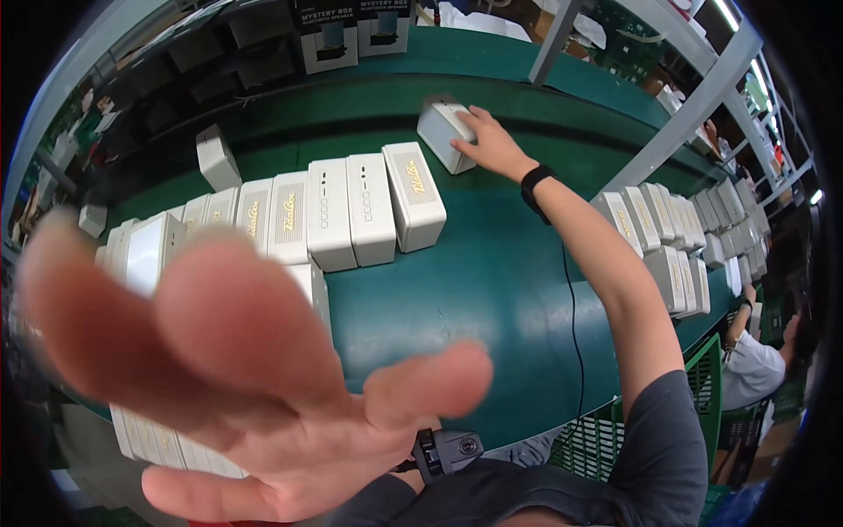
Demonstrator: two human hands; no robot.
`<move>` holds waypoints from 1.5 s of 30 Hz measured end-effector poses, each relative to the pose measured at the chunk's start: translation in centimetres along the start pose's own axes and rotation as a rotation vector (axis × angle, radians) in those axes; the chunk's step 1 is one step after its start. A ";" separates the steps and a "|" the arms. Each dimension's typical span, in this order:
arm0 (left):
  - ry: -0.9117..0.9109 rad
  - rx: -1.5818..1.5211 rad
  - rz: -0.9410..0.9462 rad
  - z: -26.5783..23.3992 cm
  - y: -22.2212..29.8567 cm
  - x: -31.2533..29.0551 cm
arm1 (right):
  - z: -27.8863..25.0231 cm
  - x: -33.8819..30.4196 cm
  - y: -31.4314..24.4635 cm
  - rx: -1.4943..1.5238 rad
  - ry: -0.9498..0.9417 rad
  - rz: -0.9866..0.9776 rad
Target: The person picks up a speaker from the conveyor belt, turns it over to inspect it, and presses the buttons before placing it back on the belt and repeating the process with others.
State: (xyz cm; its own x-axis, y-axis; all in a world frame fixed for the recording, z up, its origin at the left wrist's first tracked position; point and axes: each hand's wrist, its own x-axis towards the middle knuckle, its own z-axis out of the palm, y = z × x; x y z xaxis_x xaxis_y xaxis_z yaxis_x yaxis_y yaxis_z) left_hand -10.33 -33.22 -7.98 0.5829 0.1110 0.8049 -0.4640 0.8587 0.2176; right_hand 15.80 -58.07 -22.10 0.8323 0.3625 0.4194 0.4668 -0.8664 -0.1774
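Observation:
My right hand (494,147), with a black band on its wrist, reaches to the far side of the green bench. Its thumb and fingers are around a white box-shaped speaker (441,136), which is slightly blurred. Large and close to the camera, my left hand (299,422) is raised with its fingers spread and nothing in it. Behind it runs a row of white speakers (330,211), some with gold lettering and others showing ports and buttons. My left hand hides part of that row. A single speaker (216,158) stands apart at the far left.
More white speakers (665,220) stand at the right, past a grey metal post (680,123). A black cable (572,325) crosses the bench (421,325). Printed boxes (329,37) stand at the back. Green crates (597,443) are at the near right, beside another person (753,364).

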 end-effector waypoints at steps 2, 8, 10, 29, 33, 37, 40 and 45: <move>0.048 0.016 -0.001 0.0 -0.1 -0.7 | 0.3 0.8 0.1 0.117 -0.076 0.058; 0.096 0.050 -0.031 0.4 -1.0 -0.4 | -1.6 -0.7 1.7 0.245 -0.073 0.217; 0.100 0.058 -0.028 0.2 -1.6 -0.6 | -3.1 -1.4 2.7 0.344 -0.099 0.370; -0.111 0.695 -0.526 4.1 -15.6 -2.6 | -19.8 -25.3 -3.4 2.201 0.245 0.554; -0.151 0.621 -0.509 6.0 -16.9 -4.0 | -21.1 -24.8 -6.3 1.945 0.366 0.763; -0.095 0.568 -0.521 6.7 -17.6 -4.5 | -21.9 -25.0 -7.2 1.924 0.345 0.730; -0.048 0.502 -0.565 7.3 -17.4 -4.6 | -22.7 -25.1 -7.4 1.903 0.284 0.718; 0.092 0.427 -0.601 7.4 -17.6 -4.3 | -23.4 -25.9 -7.7 1.778 0.370 0.700</move>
State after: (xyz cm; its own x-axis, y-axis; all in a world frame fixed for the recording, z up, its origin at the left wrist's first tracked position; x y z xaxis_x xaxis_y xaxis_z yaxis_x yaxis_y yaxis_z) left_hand -9.65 -52.54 -11.19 0.8629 -0.2587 0.4342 -0.2557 0.5175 0.8166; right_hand -16.38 -68.83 -10.80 0.9924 -0.1211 -0.0195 0.0526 0.5639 -0.8241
